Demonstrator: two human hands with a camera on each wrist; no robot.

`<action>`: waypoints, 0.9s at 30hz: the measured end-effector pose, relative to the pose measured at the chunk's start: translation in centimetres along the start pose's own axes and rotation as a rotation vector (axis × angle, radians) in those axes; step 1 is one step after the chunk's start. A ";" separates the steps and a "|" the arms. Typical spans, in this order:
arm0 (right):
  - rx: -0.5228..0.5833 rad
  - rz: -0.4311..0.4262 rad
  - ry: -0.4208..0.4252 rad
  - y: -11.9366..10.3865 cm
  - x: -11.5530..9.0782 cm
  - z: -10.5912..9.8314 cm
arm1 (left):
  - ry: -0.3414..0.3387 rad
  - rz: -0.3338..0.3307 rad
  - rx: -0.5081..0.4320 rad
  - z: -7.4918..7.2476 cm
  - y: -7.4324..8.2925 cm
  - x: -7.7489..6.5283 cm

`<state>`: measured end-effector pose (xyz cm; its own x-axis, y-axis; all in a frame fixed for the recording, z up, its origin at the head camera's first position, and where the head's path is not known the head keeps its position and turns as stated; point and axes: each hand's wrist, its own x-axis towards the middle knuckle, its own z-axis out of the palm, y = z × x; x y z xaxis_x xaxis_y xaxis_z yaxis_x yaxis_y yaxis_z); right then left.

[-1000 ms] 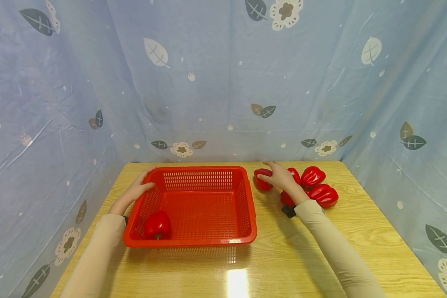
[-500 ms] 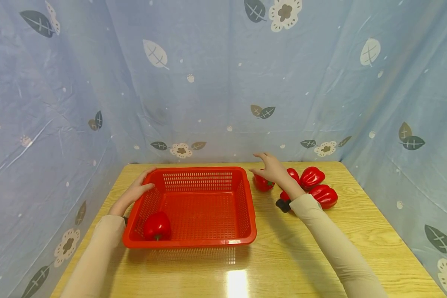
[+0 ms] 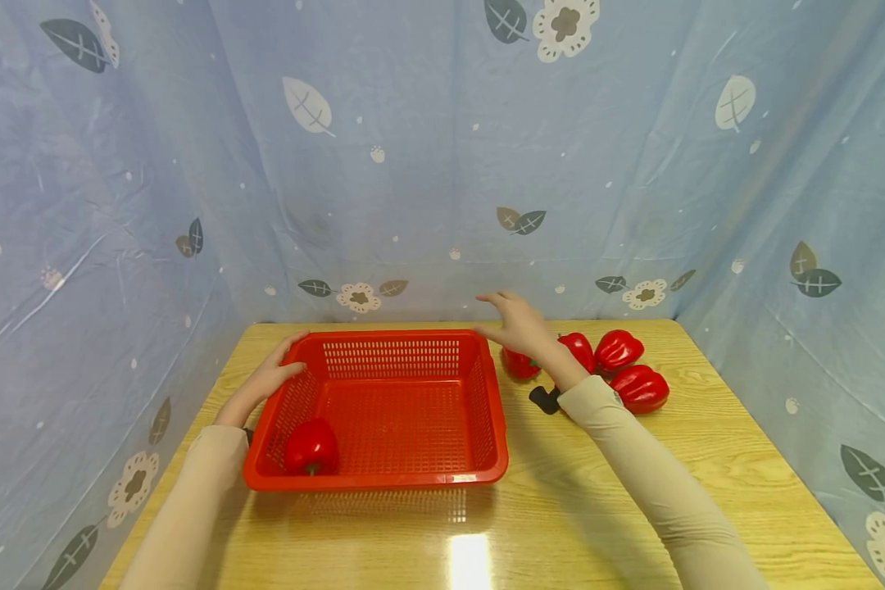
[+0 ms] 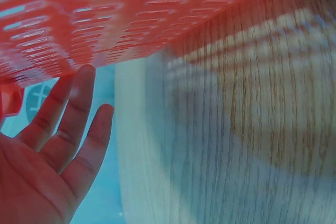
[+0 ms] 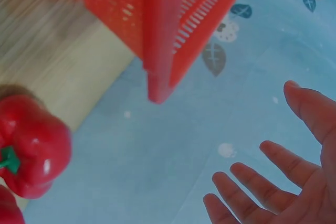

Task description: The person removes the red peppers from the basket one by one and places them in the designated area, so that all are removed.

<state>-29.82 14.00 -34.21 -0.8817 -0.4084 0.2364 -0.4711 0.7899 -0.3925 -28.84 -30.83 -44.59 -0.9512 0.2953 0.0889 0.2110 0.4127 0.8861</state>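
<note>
A red perforated plastic basket [image 3: 376, 483] stands on the table, with one red bell pepper [image 3: 311, 447] in its front left corner. My left hand [image 3: 268, 378] holds the basket's left rim, thumb over the rim and fingers along the outer wall. In the left wrist view, spread fingers [image 4: 79, 93] meet that slotted wall. My right hand [image 3: 519, 328] hovers with fingers spread above the basket's back right corner, holding nothing. Just below it sits a bell pepper [image 3: 518, 366], partly covered by the hand. The right wrist view shows a bell pepper [image 5: 37, 142] with its green stem.
Several more red bell peppers [image 3: 640, 388] lie grouped to the right, some partly behind my right forearm. The wood-grained table [image 3: 575, 508] ends at a blue patterned curtain [image 3: 413, 205], which rises behind it and on both sides.
My right hand has moved left and up, from over the nearest pepper toward the basket's back right corner, its fingers free. The left hand and basket have stayed put.
</note>
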 end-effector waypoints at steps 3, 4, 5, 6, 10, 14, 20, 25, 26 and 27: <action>-0.004 -0.017 -0.007 -0.8 0.3 0.0 | 0.002 -0.004 -0.001 0.0 0.1 -0.1; -0.003 -0.024 -0.008 -1.1 0.4 0.0 | 0.003 -0.005 -0.002 0.0 0.1 -0.1; -0.001 -0.031 -0.009 -1.4 0.5 0.0 | 0.004 -0.006 0.004 0.0 0.1 -0.1; 0.003 -0.037 -0.009 -1.7 0.6 0.1 | 0.005 -0.006 0.007 0.0 0.1 -0.1; 0.011 -0.065 -0.010 -2.8 0.9 0.3 | 0.009 0.001 0.041 0.0 0.2 -0.1; -0.001 -0.082 -0.015 -3.7 1.0 0.9 | 0.008 0.002 0.045 0.0 0.3 0.0; 0.004 -0.110 -0.044 -5.4 1.2 1.9 | -0.004 -0.005 0.016 0.0 0.4 0.0; 0.006 -0.133 -0.068 -6.7 1.4 2.7 | -0.012 0.002 0.001 0.1 0.6 -0.2; 0.007 -0.136 -0.075 -6.9 1.4 2.9 | -0.013 0.004 -0.003 0.1 0.6 -0.2; 0.012 -0.139 -0.079 -7.1 1.4 3.1 | -0.012 0.003 -0.008 0.2 0.6 -0.2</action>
<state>-27.77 6.40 -33.82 -0.8071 -0.5483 0.2189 -0.5885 0.7179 -0.3718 -28.46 -30.51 -44.15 -0.9477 0.3073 0.0864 0.2123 0.4048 0.8894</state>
